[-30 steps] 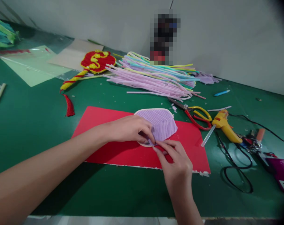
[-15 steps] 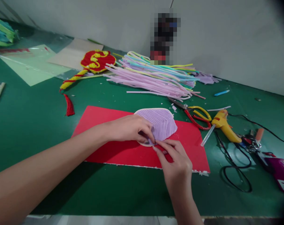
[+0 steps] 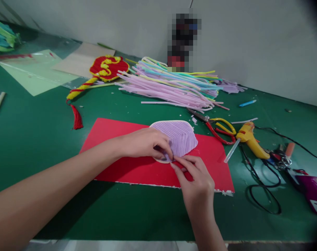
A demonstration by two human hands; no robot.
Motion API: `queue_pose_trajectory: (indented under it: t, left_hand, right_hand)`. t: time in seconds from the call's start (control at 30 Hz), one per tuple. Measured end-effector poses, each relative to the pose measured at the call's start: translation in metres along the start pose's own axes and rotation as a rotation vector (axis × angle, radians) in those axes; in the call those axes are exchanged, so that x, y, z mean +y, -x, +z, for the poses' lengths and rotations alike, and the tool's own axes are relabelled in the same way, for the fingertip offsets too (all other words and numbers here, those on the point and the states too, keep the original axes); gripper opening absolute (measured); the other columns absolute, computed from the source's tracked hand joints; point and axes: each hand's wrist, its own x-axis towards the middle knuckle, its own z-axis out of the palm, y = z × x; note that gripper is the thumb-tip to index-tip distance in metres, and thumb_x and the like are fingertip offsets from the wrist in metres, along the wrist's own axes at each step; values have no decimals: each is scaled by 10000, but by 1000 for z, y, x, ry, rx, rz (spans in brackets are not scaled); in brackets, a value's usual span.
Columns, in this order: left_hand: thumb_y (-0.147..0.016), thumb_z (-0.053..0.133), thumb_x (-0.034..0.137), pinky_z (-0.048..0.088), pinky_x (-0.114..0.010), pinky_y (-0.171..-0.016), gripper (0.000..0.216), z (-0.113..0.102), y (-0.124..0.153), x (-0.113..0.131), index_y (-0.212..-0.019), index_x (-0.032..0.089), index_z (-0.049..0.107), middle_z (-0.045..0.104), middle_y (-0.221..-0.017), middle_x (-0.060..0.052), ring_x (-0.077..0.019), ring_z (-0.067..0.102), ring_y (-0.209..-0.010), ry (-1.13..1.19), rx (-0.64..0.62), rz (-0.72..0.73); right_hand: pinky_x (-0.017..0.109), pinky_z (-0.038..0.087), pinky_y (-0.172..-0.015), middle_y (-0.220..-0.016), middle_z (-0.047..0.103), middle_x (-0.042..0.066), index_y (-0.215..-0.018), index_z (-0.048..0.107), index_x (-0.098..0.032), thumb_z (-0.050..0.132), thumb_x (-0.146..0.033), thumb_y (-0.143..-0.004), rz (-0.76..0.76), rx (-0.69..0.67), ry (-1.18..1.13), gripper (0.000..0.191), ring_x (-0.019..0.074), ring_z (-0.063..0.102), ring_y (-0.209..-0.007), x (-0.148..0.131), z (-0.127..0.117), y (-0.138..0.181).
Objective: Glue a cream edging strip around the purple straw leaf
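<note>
A rounded panel covered with rows of lilac pipe cleaners (image 3: 180,136) lies on a red board (image 3: 116,169). My left hand (image 3: 145,143) rests over the panel's left part, its fingers curled and closed at the lower edge on a short lilac pipe cleaner (image 3: 167,158). My right hand (image 3: 196,174) comes from the lower right, with thumb and forefinger pinched together at the same spot. The fingertips of both hands meet there and mostly hide what lies between them.
Behind the board lies a heap of pastel pipe cleaners (image 3: 168,89), beside a red and yellow fan with a tassel (image 3: 110,68). Scissors (image 3: 221,130), a yellow glue gun (image 3: 252,141) with its black cord and a purple object (image 3: 312,190) are on the right. Green paper (image 3: 34,78) lies left.
</note>
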Motion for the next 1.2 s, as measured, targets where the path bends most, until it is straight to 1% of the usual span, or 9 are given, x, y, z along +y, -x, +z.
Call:
queue_pose_trajectory:
  t: [0.2, 0.37, 0.5, 0.67, 0.83, 1.03, 1.2]
  left_hand:
    - [-826, 632, 141, 373, -196, -737, 156, 0, 0, -1, -932, 226, 709, 660, -849, 22, -97, 573, -799, 24, 7, -10]
    - [-840, 611, 145, 370, -197, -736, 158, 0, 0, 1, -931, 232, 707, 665, -877, 21, -101, 574, -827, 14, 7, -34]
    - [-848, 591, 146, 369, -208, -733, 159, 0, 0, 3, -917, 230, 706, 659, -858, 20, -103, 572, -813, 7, 4, -48]
    - [-839, 594, 143, 361, -203, -696, 154, 0, 0, 3, -892, 239, 702, 655, -842, 27, -103, 563, -808, -15, 16, -36]
    - [-835, 595, 134, 361, -207, -710, 156, 0, 0, 3, -891, 238, 696, 652, -838, 26, -106, 559, -809, -30, 19, -21]
    - [-838, 605, 135, 363, -213, -718, 136, -2, 1, 7, -902, 219, 690, 653, -869, 20, -104, 563, -815, -58, -2, -24]
    - [-823, 629, 144, 355, -225, -707, 124, -1, 2, 8, -886, 231, 690, 656, -862, 26, -116, 564, -826, -106, 23, -30]
  right_hand:
    - [291, 559, -671, -868, 634, 69, -933, 705, -170, 595, -134, -844, 2, -7, 7, 146, 155, 628, -769, 0, 0, 0]
    - [301, 559, -685, -874, 634, 64, -943, 703, -186, 589, -145, -853, 17, -9, 1, 151, 155, 629, -773, 0, 0, 1]
    - [300, 558, -681, -879, 637, 66, -943, 703, -180, 592, -135, -848, 28, -9, -5, 154, 155, 626, -775, 1, 1, 1]
    - [292, 559, -672, -876, 635, 58, -942, 705, -194, 606, -138, -836, 36, -14, -12, 156, 158, 625, -772, 2, 2, 2]
    - [302, 560, -699, -876, 634, 66, -937, 710, -175, 611, -157, -837, 44, -27, -9, 142, 169, 621, -800, 5, 3, 3]
    - [297, 556, -702, -918, 631, 49, -967, 696, -215, 598, -197, -854, 87, -78, -6, 150, 165, 626, -798, 7, 4, 6]
    - [285, 556, -683, -919, 631, 45, -944, 686, -224, 581, -218, -867, 95, -79, -36, 130, 159, 629, -777, 4, 4, 4]
